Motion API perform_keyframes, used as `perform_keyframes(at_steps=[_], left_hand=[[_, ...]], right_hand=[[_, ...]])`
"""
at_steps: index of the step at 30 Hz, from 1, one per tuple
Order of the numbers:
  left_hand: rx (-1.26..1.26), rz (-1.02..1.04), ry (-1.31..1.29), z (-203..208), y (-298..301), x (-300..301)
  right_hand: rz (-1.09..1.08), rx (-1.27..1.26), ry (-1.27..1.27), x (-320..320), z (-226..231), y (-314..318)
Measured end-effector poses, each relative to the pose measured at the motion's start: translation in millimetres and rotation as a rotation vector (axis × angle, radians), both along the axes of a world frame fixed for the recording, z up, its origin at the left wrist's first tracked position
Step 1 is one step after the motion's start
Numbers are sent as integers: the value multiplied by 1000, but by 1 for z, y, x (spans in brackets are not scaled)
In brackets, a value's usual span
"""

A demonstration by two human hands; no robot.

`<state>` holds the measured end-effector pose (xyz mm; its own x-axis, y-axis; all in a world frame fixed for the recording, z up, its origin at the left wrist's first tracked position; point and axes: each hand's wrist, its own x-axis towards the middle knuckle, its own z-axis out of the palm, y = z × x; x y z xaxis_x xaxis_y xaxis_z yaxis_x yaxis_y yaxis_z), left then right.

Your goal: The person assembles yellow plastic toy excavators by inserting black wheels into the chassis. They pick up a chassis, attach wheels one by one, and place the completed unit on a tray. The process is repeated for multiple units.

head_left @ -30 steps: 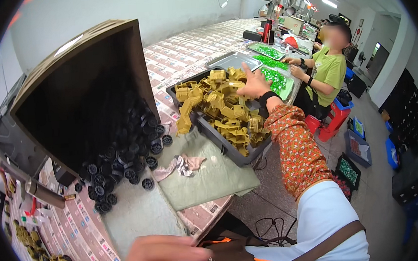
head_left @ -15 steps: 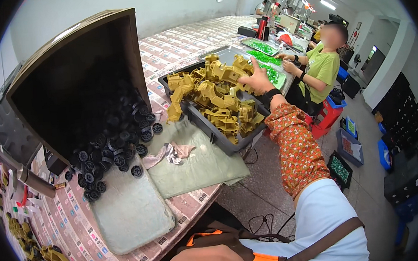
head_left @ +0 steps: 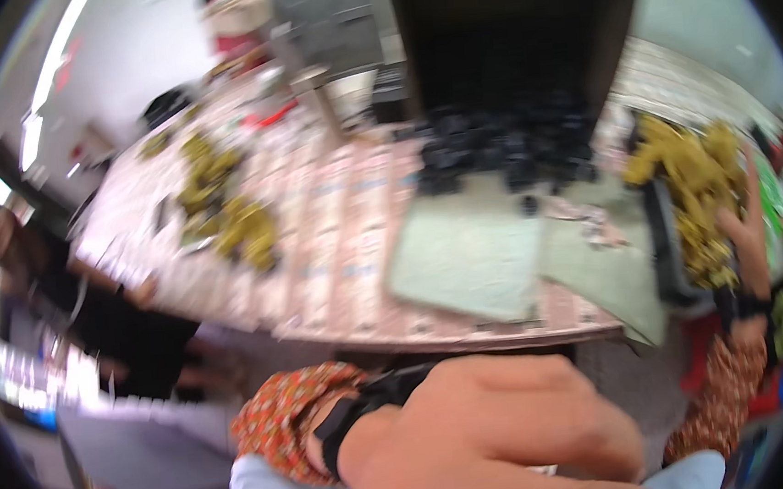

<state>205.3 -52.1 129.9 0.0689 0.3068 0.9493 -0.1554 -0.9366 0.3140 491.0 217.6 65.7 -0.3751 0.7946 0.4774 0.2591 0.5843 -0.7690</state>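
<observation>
Large and blurred in the foreground is my left hand (head_left: 489, 430), its back facing up, with a black band at the wrist and a floral sleeve. Its fingers bend to the right; the fingertips are hidden or smeared, so I cannot tell whether it holds anything. At the far right my right hand (head_left: 745, 226) reaches over a dark crate (head_left: 664, 241) heaped with mustard-yellow plastic parts (head_left: 680, 167). Its fingers look stretched and spread against the heap, with no part clearly gripped.
A pale tray (head_left: 466, 257) lies before a tipped dark box (head_left: 523, 41) spilling black wheels (head_left: 503, 144). A crumpled cloth (head_left: 597, 228) rests beside it. More yellow assemblies (head_left: 243, 233) lie on the patterned table (head_left: 331, 295). A person in black (head_left: 112, 312) is at left.
The view has swung left, shifting the crate and my right hand to the far right edge. My left hand has risen into the lower middle. The left table end and a person there now show.
</observation>
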Motion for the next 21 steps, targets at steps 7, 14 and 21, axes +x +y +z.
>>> perform_keyframes(at_steps=[7, 14, 21], left_hand=[[23, 246, 120, 19, -90, -54], [-204, 362, 113, 25, -142, -91], [-851, 639, 49, -83, -115, -137]], right_hand=[[412, -197, -8, -125, -19, -96], [590, -156, -311, -210, -90, -110], [324, -158, -444, -269, -152, -91]])
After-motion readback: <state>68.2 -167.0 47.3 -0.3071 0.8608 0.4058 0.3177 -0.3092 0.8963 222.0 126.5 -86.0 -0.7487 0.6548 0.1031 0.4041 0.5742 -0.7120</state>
